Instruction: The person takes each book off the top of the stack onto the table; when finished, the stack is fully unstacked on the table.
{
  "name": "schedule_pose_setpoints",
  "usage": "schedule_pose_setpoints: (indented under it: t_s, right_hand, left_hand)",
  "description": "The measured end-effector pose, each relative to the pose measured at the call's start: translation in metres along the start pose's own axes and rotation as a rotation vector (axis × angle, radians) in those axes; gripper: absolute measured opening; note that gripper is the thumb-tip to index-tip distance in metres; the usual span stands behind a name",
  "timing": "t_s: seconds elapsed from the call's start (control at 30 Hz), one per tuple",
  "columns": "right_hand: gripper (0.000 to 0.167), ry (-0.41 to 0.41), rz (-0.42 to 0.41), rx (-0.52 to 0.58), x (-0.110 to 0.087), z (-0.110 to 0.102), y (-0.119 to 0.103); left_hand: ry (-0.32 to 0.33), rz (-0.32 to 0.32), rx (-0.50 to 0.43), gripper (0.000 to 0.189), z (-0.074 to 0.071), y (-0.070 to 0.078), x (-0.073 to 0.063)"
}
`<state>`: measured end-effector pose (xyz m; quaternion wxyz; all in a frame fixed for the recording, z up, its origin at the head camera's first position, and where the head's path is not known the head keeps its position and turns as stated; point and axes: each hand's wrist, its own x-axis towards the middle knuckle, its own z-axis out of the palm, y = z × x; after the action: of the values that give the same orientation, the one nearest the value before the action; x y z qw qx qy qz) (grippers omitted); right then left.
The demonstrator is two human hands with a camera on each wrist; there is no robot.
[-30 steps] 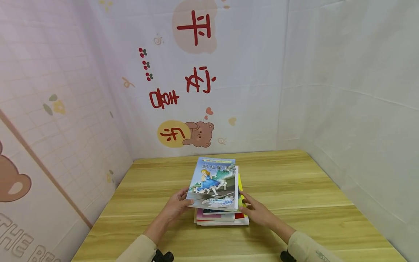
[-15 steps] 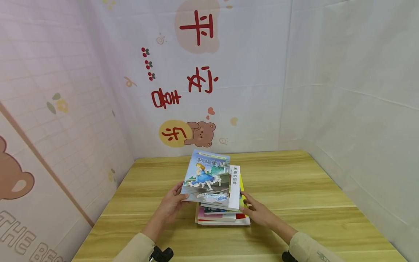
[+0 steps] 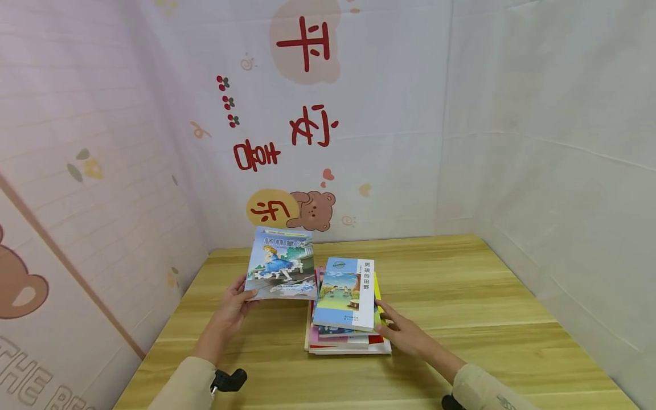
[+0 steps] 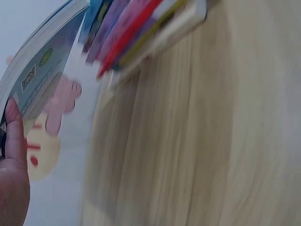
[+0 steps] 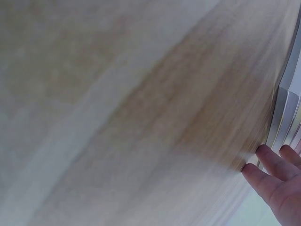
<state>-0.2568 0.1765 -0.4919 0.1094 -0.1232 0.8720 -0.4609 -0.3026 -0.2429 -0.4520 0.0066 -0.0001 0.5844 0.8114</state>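
Observation:
My left hand (image 3: 229, 310) grips the lower left corner of a blue storybook (image 3: 282, 265) with a girl in a blue dress on its cover, thumb on top. The storybook is raised to the left of a stack, its right edge overlapping the stack in the head view. From the left wrist its back cover (image 4: 55, 70) shows. Topmost on the stack lies a book (image 3: 338, 302) with a blue and white cover and children in a field. My right hand (image 3: 405, 333) rests relaxed fingers (image 5: 277, 162) against the right side of the stack.
Below the top book several books of differing sizes are piled unevenly, a yellow cover (image 3: 378, 285) jutting out at the right. The pile stands mid-way on a wooden table (image 3: 446, 273). White printed cloth walls (image 3: 400, 114) enclose the table at the back and both sides.
The blue storybook has moved off the stack to the left with my left hand, uncovering the field-scene book beneath. My right hand has stayed at the stack's right side.

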Motion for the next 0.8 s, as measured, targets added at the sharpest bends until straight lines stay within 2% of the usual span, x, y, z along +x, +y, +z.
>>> schedule_pose_setpoints:
  t_s: [0.1, 0.27, 0.43, 0.8]
  right_hand:
    - [0.07, -0.001, 0.003, -0.007, 0.0, 0.0, -0.001]
    - [0.07, -0.007, -0.006, -0.021, 0.001, -0.001, 0.0]
    - [0.07, -0.007, -0.02, -0.028, 0.001, -0.001, 0.002]
    - [0.068, 0.001, -0.016, -0.017, 0.001, 0.001, 0.003]
  left_hand:
    - [0.031, 0.005, 0.018, 0.064, -0.017, 0.004, 0.005]
    - [0.073, -0.027, 0.038, 0.063, -0.038, 0.006, 0.013]
    - [0.081, -0.042, 0.079, 0.059, -0.054, 0.004, 0.02]
    - [0.072, -0.059, 0.156, 0.07, -0.095, -0.004, 0.031]
